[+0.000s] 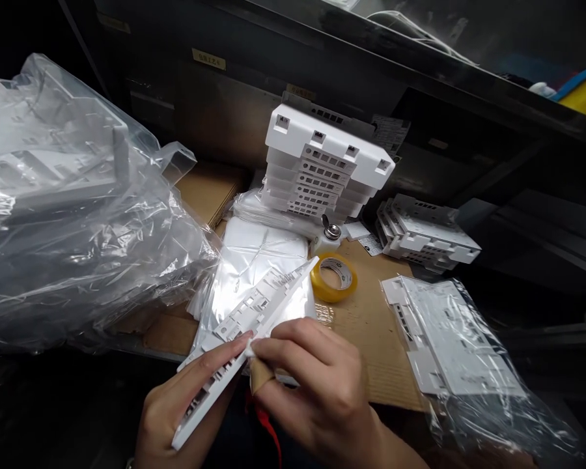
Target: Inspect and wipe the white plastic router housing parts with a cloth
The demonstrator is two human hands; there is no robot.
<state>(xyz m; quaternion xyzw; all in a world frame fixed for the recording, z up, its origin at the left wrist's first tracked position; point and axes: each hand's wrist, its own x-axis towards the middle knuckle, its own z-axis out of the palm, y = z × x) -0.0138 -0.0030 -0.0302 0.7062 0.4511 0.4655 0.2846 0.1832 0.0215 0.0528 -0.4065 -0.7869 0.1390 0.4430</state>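
Note:
Tilted up on its long edge, a white plastic housing panel [278, 306] with rows of slots is gripped near its lower end by my left hand [185, 397]. My right hand [317, 371] is closed in a pinch on a small white wad [250, 346], perhaps cloth, pressed to the panel's edge. A tan wrap [261, 376] covers one finger of that hand. Just past the panel lie a stack of clear plastic bags [234, 254] and a roll of yellow tape [354, 277]. A small bottle with a metal top [331, 233] stands behind the tape.
A big clear bag of white panels [78, 195] fills the left. Stacked white housings [332, 137] rise at the back, with a smaller stack [427, 234] to the right. A bagged panel [463, 339] lies at right on cardboard [371, 339]. A dark shelf edge [420, 78] runs overhead.

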